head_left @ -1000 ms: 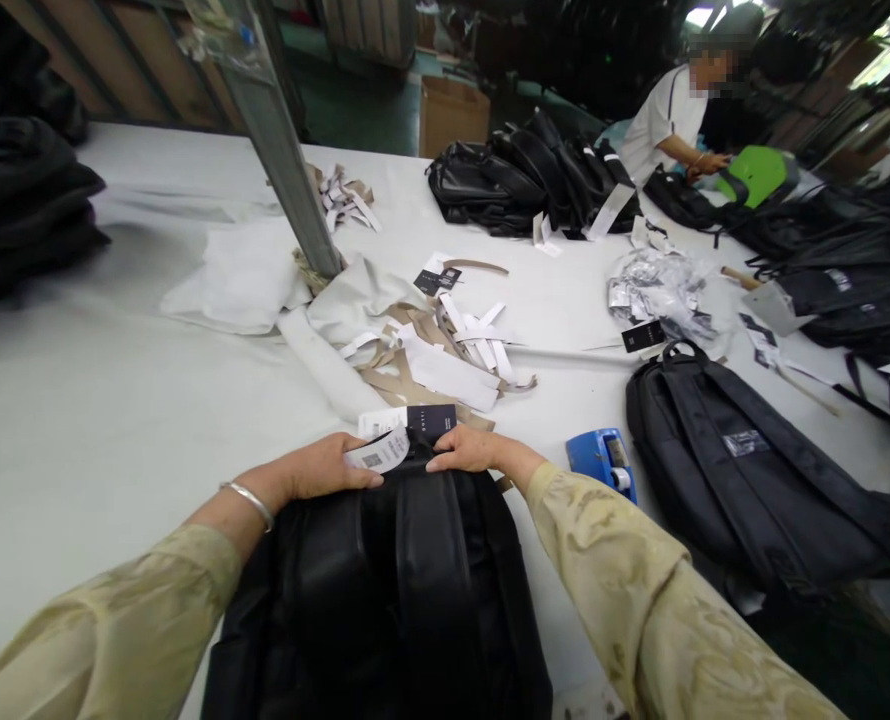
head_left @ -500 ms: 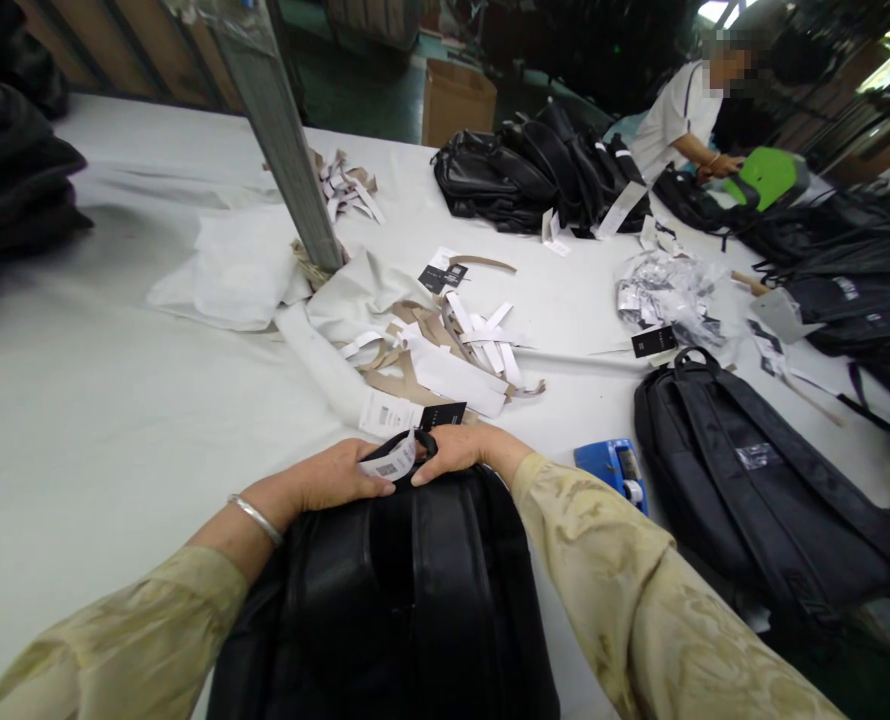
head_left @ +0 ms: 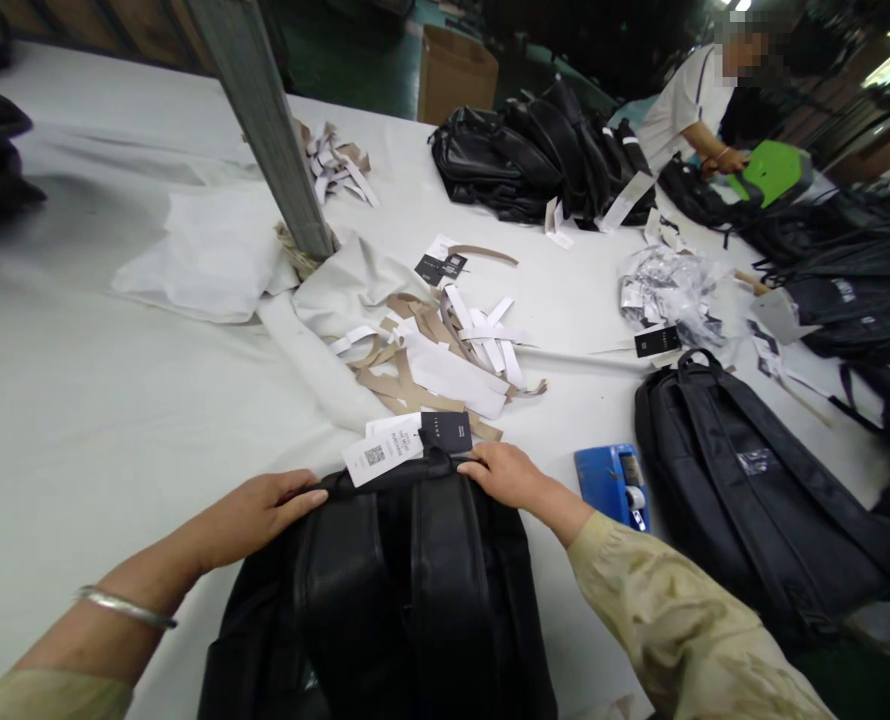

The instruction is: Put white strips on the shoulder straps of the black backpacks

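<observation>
A black backpack point(head_left: 452, 590) lies in front of me with its two shoulder straps facing up. My left hand point(head_left: 269, 508) is closed on the left part of its top edge, thumb on the near side. At the right of the top edge, my right hand point(head_left: 503, 473) pinches the fabric beside the carry handle. A white paper tag point(head_left: 382, 460) with a square code lies over the top edge between my hands. Beyond it, a black tag point(head_left: 445, 431) rests near the handle.
Paper strips point(head_left: 445, 350) lie ahead, near a metal post point(head_left: 265, 130). To the right are a blue tape dispenser point(head_left: 611, 485) and another black backpack point(head_left: 760, 480). More bags point(head_left: 520, 160) are piled at the back. A person point(head_left: 685, 110) handles a green item point(head_left: 775, 172) at the far right.
Both hands have moved apart from the carry handle, my left outward to the left and my right outward to the right. The white tag now lies flat over the top edge.
</observation>
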A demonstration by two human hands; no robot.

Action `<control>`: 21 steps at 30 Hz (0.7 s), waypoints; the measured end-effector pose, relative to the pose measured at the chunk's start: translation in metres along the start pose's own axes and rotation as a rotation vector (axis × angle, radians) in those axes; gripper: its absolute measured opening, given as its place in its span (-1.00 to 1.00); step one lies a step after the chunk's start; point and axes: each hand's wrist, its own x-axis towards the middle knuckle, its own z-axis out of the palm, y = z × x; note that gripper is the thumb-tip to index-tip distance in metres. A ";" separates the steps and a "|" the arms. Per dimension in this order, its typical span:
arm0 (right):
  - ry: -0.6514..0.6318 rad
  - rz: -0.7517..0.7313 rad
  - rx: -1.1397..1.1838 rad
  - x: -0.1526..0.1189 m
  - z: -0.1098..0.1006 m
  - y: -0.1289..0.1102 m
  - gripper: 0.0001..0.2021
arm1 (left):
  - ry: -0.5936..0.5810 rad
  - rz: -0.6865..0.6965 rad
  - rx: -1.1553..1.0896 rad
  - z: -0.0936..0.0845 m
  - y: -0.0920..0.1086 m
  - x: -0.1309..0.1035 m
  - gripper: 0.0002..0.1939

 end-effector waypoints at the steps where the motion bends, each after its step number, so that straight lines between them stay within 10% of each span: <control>1: 0.062 0.072 -0.041 -0.003 0.010 0.002 -0.61 | -0.041 -0.005 0.016 0.006 -0.006 0.001 -0.53; 6: 0.153 0.291 -0.145 0.006 0.049 0.009 -0.56 | 0.065 -0.182 0.134 0.036 -0.018 0.010 -0.50; 12: 0.305 0.073 -0.235 -0.010 0.055 0.011 -0.58 | 0.112 -0.189 0.174 0.041 -0.012 0.009 -0.50; 21: 0.093 -0.053 -0.379 -0.029 0.082 0.016 -0.28 | 0.357 -0.154 0.393 0.052 0.025 -0.024 -0.49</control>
